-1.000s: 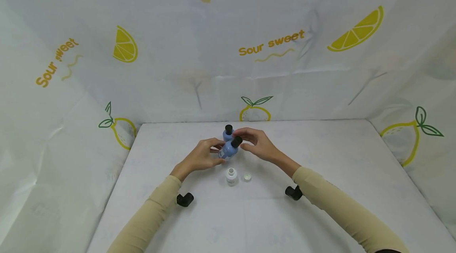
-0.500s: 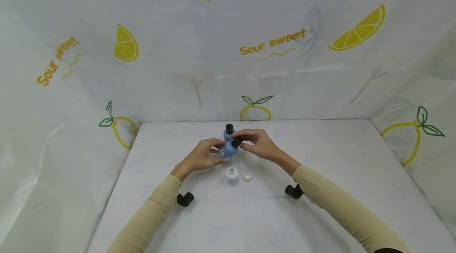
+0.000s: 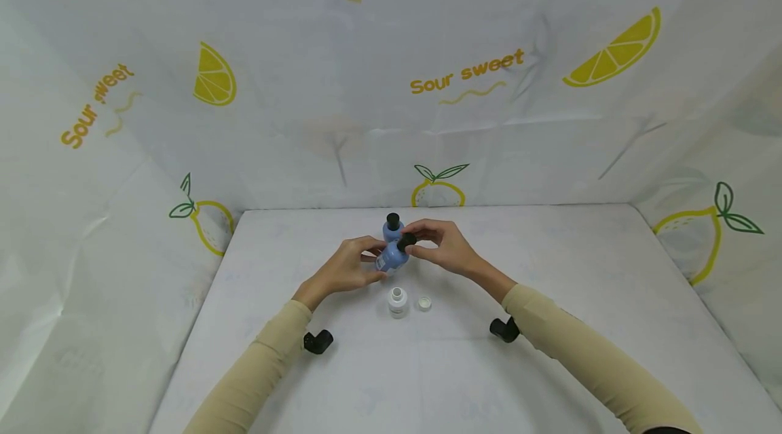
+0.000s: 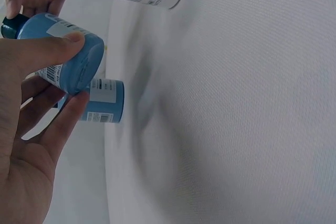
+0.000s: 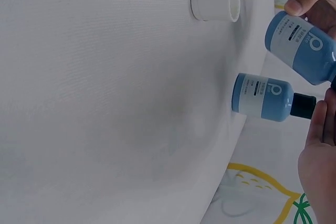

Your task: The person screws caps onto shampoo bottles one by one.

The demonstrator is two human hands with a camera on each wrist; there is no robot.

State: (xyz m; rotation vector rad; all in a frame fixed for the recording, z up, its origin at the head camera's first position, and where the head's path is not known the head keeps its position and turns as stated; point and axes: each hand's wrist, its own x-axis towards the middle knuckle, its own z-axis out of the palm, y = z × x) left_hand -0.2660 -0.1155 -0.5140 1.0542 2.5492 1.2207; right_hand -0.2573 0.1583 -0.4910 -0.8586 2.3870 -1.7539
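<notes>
My left hand (image 3: 343, 268) grips a blue bottle (image 3: 389, 259) by its body and holds it raised and tilted, its black cap (image 3: 406, 240) leaning to the right. In the left wrist view, the thumb lies across the bottle's base end, with fingers beneath. My right hand (image 3: 451, 248) pinches that black cap, thumb in front and fingers behind. Just behind stands a second blue bottle (image 5: 262, 97), upright, with its own black cap on. An uncapped white bottle (image 3: 398, 305) stands nearer to me, and a white cap (image 3: 424, 303) rests to its right, hollow side up.
A white-covered table (image 3: 580, 271) bears everything. A white curtain (image 3: 293, 81) printed with lemons rises behind its back edge and along both sides. Black wrist-camera parts, left camera (image 3: 318, 341) and right camera (image 3: 504, 330), jut out beneath the sleeves.
My right thumb has come in against the black cap of the tilted blue bottle, where a small gap showed before. My left hand has stayed in place; the other things have not moved.
</notes>
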